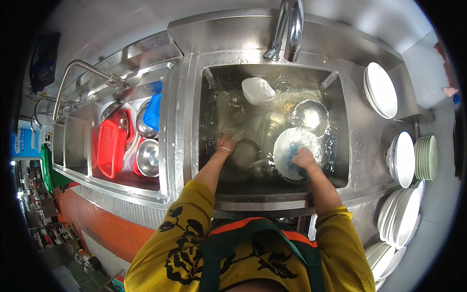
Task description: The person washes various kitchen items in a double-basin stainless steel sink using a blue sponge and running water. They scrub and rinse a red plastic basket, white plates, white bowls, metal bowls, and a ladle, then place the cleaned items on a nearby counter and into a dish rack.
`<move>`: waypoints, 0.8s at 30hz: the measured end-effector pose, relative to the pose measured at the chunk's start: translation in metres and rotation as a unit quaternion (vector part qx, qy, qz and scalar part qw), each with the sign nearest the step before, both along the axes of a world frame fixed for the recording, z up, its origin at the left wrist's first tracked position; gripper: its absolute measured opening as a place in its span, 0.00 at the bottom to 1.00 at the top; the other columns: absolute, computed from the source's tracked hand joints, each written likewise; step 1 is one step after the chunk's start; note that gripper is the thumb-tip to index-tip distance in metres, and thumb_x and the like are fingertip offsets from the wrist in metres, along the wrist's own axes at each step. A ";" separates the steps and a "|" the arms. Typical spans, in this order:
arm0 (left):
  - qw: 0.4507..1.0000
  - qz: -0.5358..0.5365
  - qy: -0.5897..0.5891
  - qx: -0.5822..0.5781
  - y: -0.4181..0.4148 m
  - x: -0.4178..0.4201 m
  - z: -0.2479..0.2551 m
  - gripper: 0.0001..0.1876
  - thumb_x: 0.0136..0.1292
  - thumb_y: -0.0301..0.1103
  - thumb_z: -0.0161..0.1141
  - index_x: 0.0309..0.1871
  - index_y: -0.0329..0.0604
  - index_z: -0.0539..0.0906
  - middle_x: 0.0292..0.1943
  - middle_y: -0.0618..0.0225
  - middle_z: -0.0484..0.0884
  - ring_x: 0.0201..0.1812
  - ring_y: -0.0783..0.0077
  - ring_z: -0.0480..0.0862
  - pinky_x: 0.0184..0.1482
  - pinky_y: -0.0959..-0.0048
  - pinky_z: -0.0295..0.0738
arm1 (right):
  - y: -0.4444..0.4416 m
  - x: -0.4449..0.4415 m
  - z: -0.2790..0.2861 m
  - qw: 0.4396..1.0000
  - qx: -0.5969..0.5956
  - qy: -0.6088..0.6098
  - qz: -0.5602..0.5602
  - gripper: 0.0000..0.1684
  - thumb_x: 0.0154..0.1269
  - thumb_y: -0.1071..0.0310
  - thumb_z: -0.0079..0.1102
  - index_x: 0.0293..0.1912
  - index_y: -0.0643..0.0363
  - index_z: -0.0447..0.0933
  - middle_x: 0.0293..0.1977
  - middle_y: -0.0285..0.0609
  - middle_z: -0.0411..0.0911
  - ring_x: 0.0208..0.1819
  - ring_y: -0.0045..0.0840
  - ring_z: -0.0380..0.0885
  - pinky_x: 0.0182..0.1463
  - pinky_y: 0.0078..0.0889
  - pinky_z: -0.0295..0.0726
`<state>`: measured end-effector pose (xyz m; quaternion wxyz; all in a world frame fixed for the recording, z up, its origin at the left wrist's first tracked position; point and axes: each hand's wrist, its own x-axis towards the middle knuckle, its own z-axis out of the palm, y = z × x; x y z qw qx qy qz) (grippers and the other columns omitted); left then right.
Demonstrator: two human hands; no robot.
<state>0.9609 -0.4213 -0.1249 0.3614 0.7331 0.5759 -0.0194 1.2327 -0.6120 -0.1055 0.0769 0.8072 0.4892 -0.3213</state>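
Both my hands are in a steel sink basin (337,175) filled with water. My right hand (304,158) holds a blue cloth or scrubber (294,153) against a white plate (282,146), partly under water. Near the left wall of the basin, my left hand (226,141) is partly submerged; whether it grips anything is unclear. Beside it a dark round shape (246,153) lies below the surface, and a spoon-like handle (257,163) shows between the hands. A white bowl (257,91) sits near the back, and a round metal bowl or lid (312,116) lies beyond the plate.
A chrome faucet (294,36) rises behind the basin. White bowls and plates (401,217) and stacked green plates (426,157) stand at the right. The left sink holds red baskets (111,149), a blue basket (153,113) and metal bowls (147,158).
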 end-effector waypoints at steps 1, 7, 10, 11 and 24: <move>0.999 0.003 -0.008 0.034 0.000 0.002 0.005 0.15 0.52 0.38 0.62 0.44 0.46 0.81 0.44 0.49 0.80 0.48 0.47 0.79 0.49 0.57 0.72 | 0.004 0.000 0.002 0.980 0.037 0.134 -0.144 0.16 0.49 0.65 0.54 0.38 0.60 0.81 0.40 0.49 0.81 0.40 0.41 0.80 0.47 0.42 0.78; 0.931 -0.250 -0.158 0.216 -0.026 0.003 0.058 0.08 0.47 0.29 0.62 0.34 0.44 0.80 0.32 0.57 0.78 0.40 0.50 0.77 0.48 0.59 0.71 | 0.044 -0.034 0.041 0.657 0.128 0.556 -0.492 0.31 0.54 0.56 0.58 0.57 0.58 0.66 0.50 0.47 0.74 0.46 0.34 0.73 0.40 0.38 0.77; 0.907 -0.264 -0.231 0.234 -0.049 0.013 0.081 0.08 0.44 0.25 0.62 0.30 0.42 0.79 0.35 0.60 0.75 0.39 0.51 0.75 0.49 0.60 0.71 | 0.074 -0.083 0.038 0.812 0.185 0.442 -0.332 0.39 0.54 0.65 0.62 0.64 0.59 0.58 0.48 0.49 0.76 0.50 0.31 0.74 0.53 0.30 0.70; 0.903 -0.267 -0.246 0.231 -0.056 0.017 0.086 0.08 0.43 0.24 0.63 0.30 0.42 0.79 0.36 0.61 0.75 0.39 0.51 0.75 0.49 0.60 0.71 | 0.082 -0.086 -0.003 0.891 0.163 0.287 -0.310 0.38 0.50 0.73 0.63 0.62 0.58 0.63 0.46 0.48 0.77 0.49 0.32 0.74 0.52 0.30 0.72; 0.746 0.364 -0.495 -0.257 -0.056 0.031 0.009 0.19 0.68 0.46 0.52 0.57 0.47 0.70 0.50 0.63 0.76 0.49 0.60 0.78 0.46 0.56 0.76 | 0.106 -0.133 0.012 0.949 0.307 0.026 -0.071 0.21 0.51 0.67 0.58 0.47 0.61 0.72 0.39 0.56 0.76 0.43 0.50 0.75 0.49 0.43 0.73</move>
